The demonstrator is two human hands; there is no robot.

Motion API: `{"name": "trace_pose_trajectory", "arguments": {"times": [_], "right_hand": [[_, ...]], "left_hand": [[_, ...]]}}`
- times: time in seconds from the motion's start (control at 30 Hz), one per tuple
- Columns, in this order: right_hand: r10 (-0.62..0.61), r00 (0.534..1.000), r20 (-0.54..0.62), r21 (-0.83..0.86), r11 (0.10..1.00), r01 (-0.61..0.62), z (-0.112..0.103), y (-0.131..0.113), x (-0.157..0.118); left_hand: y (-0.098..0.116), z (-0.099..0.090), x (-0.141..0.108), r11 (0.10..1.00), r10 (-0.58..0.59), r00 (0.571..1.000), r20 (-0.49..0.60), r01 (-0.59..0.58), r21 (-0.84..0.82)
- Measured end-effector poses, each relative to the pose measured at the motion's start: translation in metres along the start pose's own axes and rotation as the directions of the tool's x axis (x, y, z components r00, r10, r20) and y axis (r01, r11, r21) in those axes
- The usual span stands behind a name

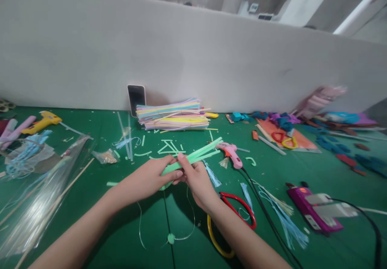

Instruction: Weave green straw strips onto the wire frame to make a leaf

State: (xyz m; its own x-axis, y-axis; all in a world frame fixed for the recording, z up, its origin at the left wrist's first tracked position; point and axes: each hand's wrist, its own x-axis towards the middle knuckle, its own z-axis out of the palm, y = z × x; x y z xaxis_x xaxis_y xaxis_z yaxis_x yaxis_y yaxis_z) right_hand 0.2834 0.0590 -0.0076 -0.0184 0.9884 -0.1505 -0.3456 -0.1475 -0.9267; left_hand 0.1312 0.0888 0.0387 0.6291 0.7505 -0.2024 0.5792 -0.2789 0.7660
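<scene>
Both of my hands meet over the middle of the green table, closed on a small bundle of mint-green fuzzy craft stems [203, 152]. My left hand [161, 172] pinches the stems near their lower end. Close against it, my right hand [193, 176] has its thumb laid along the top of them. The stems' free ends point up and right, toward a pink glue gun [231, 153]. A thin pale thread hangs below the hands, with a small green pompom [171, 238] on it. Under my right forearm lie red and yellow scissor handles [238, 206], partly covered.
Behind the hands, a stack of pastel stems [173, 115] lies beside a propped phone [137, 100]. At left are a yellow glue gun [42, 123] and plastic sleeves [45, 204]. A purple power strip [313, 210], cords and blue tassels [284, 224] lie right. A white partition [181, 55] stands behind.
</scene>
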Motion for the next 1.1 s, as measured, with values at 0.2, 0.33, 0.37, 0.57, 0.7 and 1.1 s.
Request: {"name": "trace_pose_trajectory", "arguments": {"times": [0.2, 0.33, 0.37, 0.57, 0.7, 1.1], "right_hand": [[-0.065, 0.989, -0.135, -0.069, 0.996, 0.056, -0.03, -0.029, 0.015], [-0.138, 0.961, -0.239, -0.027, 0.99, 0.135, -0.058, -0.046, 0.028], [-0.153, 0.951, -0.27, -0.018, 0.988, 0.154, -0.065, -0.048, 0.029], [-0.228, 0.902, -0.367, 0.003, 0.969, 0.246, -0.091, -0.05, 0.024], [-0.218, 0.925, -0.312, -0.031, 0.975, 0.219, -0.087, -0.042, 0.011], [-0.043, 0.991, -0.128, -0.129, 0.991, 0.026, -0.071, -0.004, -0.005]], "left_hand": [[-0.015, -0.008, 0.015, 0.857, 0.058, 0.993, -0.099, 0.001, 0.515], [-0.034, -0.018, 0.035, 0.72, 0.111, 0.981, -0.16, 0.032, 0.693], [-0.039, -0.022, 0.04, 0.708, 0.112, 0.979, -0.168, 0.04, 0.705], [-0.064, -0.038, 0.073, 0.671, 0.088, 0.958, -0.273, 0.145, 0.727], [-0.062, -0.043, 0.093, 0.655, 0.097, 0.931, -0.351, 0.206, 0.727], [-0.039, -0.077, 0.188, 0.618, 0.145, 0.826, -0.545, 0.354, 0.702]]}}
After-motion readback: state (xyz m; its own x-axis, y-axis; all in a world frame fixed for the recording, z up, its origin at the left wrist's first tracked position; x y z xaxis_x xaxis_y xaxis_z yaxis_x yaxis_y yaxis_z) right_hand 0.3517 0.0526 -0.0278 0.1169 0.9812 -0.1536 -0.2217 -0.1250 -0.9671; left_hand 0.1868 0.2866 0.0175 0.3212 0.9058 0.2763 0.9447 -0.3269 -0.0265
